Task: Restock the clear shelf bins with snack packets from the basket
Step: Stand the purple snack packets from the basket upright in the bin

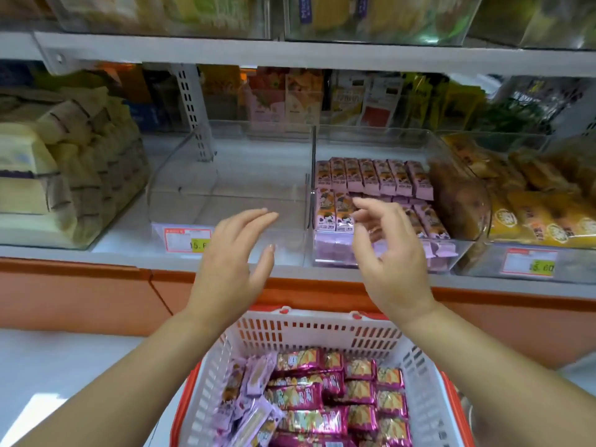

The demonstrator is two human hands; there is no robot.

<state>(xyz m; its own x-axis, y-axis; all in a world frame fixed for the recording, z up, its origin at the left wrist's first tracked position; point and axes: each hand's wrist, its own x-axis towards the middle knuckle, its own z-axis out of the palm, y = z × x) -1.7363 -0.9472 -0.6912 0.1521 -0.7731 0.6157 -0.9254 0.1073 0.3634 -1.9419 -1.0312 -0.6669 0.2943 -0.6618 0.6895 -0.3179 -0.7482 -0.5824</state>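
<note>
Magenta and lilac snack packets (322, 398) fill the white basket (309, 330) beneath both forearms. Above it, the left hand (232, 262) is open with straight fingers before a clear bin (225, 188). The right hand (390, 253), loosely curled and holding nothing, hovers before the neighbouring bin (332, 253) stocked with lilac packets

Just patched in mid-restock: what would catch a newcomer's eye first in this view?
The left hand and right hand are raised in front of the shelf, fingers loose and holding nothing. Behind them, an empty clear bin sits left of a bin stocked with lilac packets. Below, the white basket holds mostly magenta packets.
</note>
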